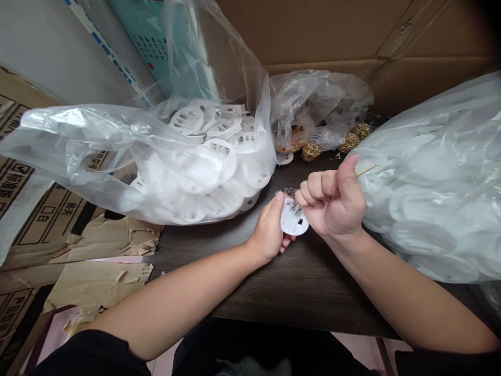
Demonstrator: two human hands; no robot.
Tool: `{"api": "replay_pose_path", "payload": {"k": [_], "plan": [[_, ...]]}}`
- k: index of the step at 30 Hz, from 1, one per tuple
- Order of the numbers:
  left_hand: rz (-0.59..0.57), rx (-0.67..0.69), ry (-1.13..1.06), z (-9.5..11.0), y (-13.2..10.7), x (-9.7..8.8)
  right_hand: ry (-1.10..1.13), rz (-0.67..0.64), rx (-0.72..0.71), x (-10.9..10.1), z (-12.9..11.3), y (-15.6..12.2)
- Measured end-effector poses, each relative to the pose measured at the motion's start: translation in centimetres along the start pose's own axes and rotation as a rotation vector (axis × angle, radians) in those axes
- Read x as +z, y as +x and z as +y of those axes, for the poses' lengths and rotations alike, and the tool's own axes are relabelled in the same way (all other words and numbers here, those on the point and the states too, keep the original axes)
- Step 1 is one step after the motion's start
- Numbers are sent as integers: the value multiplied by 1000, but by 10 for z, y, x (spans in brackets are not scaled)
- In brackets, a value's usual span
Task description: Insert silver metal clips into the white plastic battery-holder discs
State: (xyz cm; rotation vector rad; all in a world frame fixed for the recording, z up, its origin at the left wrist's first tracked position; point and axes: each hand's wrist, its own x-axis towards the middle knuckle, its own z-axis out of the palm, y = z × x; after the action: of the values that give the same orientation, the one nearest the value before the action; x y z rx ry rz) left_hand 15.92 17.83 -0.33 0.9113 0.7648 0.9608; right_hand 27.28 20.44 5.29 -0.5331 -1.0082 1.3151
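Note:
My left hand [271, 230] is closed around a white round plastic disc [294, 219] with small slots, held just above the dark table [297, 284]. My right hand [335, 201] is a fist right beside the disc, gripping a thin wooden stick [367, 169] whose tip pokes out past the thumb. A bit of grey metal scourer [288, 192] shows just behind the disc.
A large clear bag of white discs [188, 162] lies to the left. Another full clear bag [438, 183] fills the right side. A smaller bag with gold scourers [313, 149] sits at the back. Cardboard boxes [35, 209] and torn cardboard lie at the left.

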Motion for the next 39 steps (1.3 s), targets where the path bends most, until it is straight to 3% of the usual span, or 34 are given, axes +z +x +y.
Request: {"api": "replay_pose_path", "payload": {"k": [22, 29, 39], "plan": [[41, 3, 56, -1, 1, 2, -18, 0, -33, 0, 14, 3], [10, 64, 121, 0, -2, 0, 144, 23, 53, -12, 19, 5], [36, 17, 59, 1, 0, 3, 123, -25, -97, -14, 8, 3]]}}
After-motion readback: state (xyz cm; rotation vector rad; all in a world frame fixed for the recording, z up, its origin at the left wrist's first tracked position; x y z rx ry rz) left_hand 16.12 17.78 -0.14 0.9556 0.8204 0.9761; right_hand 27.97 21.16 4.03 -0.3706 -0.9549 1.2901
